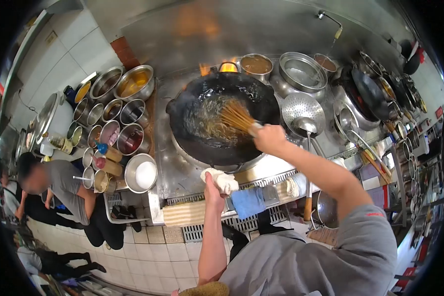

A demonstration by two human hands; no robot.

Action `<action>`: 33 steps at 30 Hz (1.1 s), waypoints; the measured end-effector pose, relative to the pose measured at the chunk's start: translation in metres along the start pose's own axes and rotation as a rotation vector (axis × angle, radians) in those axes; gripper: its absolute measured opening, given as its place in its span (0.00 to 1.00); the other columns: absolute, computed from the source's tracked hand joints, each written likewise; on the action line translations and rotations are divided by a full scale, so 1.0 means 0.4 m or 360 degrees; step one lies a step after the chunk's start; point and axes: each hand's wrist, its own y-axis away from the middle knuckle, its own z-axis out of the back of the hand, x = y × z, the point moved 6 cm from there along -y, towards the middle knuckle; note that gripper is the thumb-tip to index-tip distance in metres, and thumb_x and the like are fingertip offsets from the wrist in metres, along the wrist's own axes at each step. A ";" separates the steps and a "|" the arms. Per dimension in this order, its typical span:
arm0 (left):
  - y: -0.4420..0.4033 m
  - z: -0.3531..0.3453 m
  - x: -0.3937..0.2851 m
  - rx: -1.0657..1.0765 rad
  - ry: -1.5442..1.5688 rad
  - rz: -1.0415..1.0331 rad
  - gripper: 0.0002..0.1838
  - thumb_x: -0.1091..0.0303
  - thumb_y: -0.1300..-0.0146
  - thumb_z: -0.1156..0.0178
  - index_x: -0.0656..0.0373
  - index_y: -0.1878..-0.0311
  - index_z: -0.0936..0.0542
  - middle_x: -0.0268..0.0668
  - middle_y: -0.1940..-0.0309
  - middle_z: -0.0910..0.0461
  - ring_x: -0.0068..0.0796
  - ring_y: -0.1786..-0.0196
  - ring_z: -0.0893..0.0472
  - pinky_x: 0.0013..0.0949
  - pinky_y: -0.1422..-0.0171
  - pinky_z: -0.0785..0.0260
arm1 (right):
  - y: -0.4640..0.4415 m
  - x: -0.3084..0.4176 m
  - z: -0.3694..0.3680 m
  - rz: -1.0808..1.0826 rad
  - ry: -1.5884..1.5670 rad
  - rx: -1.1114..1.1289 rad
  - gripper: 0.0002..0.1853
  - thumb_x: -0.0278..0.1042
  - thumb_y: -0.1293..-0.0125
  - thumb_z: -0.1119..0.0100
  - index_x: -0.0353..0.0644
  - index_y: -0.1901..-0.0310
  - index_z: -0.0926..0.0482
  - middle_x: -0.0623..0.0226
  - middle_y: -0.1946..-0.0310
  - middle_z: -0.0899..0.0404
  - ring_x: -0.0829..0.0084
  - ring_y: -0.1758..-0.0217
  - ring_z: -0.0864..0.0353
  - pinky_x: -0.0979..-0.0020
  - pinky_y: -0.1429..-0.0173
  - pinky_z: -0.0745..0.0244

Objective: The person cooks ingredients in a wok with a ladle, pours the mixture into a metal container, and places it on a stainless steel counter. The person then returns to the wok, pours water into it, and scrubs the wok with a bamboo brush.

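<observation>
A bamboo wok brush [238,117] is gripped in my right hand [271,140], its bristles down in swirling, murky water inside a large black wok [185,145]. The wok sits on the burner, with flame showing behind its far rim. My left hand [213,194] is closed around a folded white cloth [221,181], just in front of the wok's near edge. Beside the wok on the right lie a perforated strainer [301,106] and a ladle [305,126] resting across it.
Bowls and seasoning pots [133,112] crowd the left side, with a bowl of white powder [145,173] nearest. Striped and blue cloths [247,202] hang along the front rail. A metal pot [256,65] stands behind. At left, a person [74,192] in grey sits low.
</observation>
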 end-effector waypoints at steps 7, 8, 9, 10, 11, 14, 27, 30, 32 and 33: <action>-0.109 0.005 0.055 -0.0132 -0.0053 -0.0029 0.30 0.41 0.30 0.50 0.62 0.46 0.27 0.36 0.61 0.20 0.28 0.61 0.18 0.34 0.59 0.23 | -0.236 -0.178 0.052 -0.0316 -0.0004 -0.0198 0.08 0.35 0.43 0.45 0.46 0.64 0.20 0.57 0.70 0.16 0.57 0.64 0.14 0.58 0.61 0.20; -0.108 -0.009 0.054 -0.0190 -0.0076 -0.0045 0.30 0.41 0.30 0.49 0.63 0.46 0.27 0.36 0.61 0.20 0.28 0.62 0.18 0.34 0.60 0.23 | -0.272 -0.139 0.027 -0.0362 -0.0013 -0.0203 0.07 0.35 0.44 0.44 0.46 0.65 0.20 0.57 0.71 0.16 0.57 0.65 0.14 0.59 0.62 0.20; -0.101 -0.025 0.047 -0.0247 -0.0100 -0.0059 0.30 0.41 0.31 0.48 0.63 0.46 0.27 0.36 0.62 0.20 0.28 0.63 0.18 0.33 0.61 0.23 | -0.276 -0.090 0.010 -0.0329 -0.0020 -0.0239 0.07 0.34 0.45 0.45 0.46 0.65 0.20 0.57 0.71 0.16 0.57 0.66 0.14 0.59 0.63 0.20; -0.091 -0.032 0.048 -0.0309 -0.0123 -0.0067 0.30 0.42 0.31 0.47 0.64 0.46 0.27 0.37 0.62 0.20 0.27 0.63 0.18 0.33 0.62 0.23 | -0.244 -0.053 -0.010 -0.0294 -0.0025 -0.0268 0.07 0.33 0.45 0.45 0.46 0.65 0.20 0.56 0.71 0.16 0.57 0.67 0.14 0.59 0.63 0.20; -0.091 -0.036 0.045 -0.0324 -0.0077 -0.0058 0.28 0.44 0.32 0.43 0.63 0.46 0.27 0.36 0.63 0.20 0.27 0.66 0.18 0.32 0.65 0.23 | -0.203 -0.040 -0.031 -0.0237 -0.0100 -0.0238 0.07 0.33 0.45 0.45 0.46 0.65 0.20 0.57 0.71 0.16 0.58 0.67 0.14 0.58 0.63 0.20; -0.102 -0.028 0.046 -0.0317 -0.0096 -0.0083 0.26 0.48 0.34 0.40 0.63 0.48 0.26 0.36 0.64 0.20 0.27 0.67 0.18 0.32 0.67 0.24 | -0.063 -0.030 -0.032 -0.0161 -0.0072 -0.0155 0.07 0.31 0.46 0.45 0.47 0.65 0.20 0.59 0.70 0.16 0.60 0.65 0.14 0.57 0.61 0.20; -0.154 0.003 0.064 -0.0433 -0.0172 -0.0346 0.13 0.75 0.47 0.38 0.65 0.57 0.25 0.38 0.66 0.20 0.31 0.66 0.18 0.34 0.61 0.25 | -0.166 -0.156 0.042 -0.0101 0.0338 -0.0069 0.07 0.32 0.43 0.45 0.45 0.65 0.19 0.59 0.58 0.16 0.62 0.59 0.14 0.62 0.60 0.20; -0.155 0.011 0.047 -0.0414 -0.0192 -0.0349 0.14 0.75 0.48 0.38 0.63 0.57 0.25 0.37 0.65 0.20 0.31 0.65 0.19 0.34 0.61 0.26 | -0.073 -0.142 0.098 -0.0089 0.0375 -0.0035 0.07 0.32 0.45 0.43 0.45 0.66 0.19 0.60 0.63 0.15 0.61 0.61 0.14 0.62 0.60 0.20; -0.156 0.013 0.052 -0.0375 -0.0221 -0.0337 0.13 0.75 0.48 0.38 0.63 0.57 0.25 0.37 0.65 0.20 0.30 0.65 0.19 0.34 0.61 0.26 | -0.124 -0.179 0.092 -0.0177 0.0372 -0.0022 0.07 0.33 0.45 0.43 0.45 0.65 0.18 0.61 0.65 0.15 0.61 0.62 0.13 0.62 0.60 0.20; -0.167 0.024 0.061 -0.0414 -0.0252 -0.0314 0.13 0.75 0.48 0.38 0.63 0.57 0.24 0.37 0.65 0.21 0.30 0.65 0.19 0.34 0.60 0.26 | -0.182 -0.171 0.090 -0.0180 0.0352 -0.0104 0.08 0.33 0.45 0.42 0.45 0.64 0.19 0.61 0.68 0.15 0.61 0.63 0.13 0.61 0.61 0.20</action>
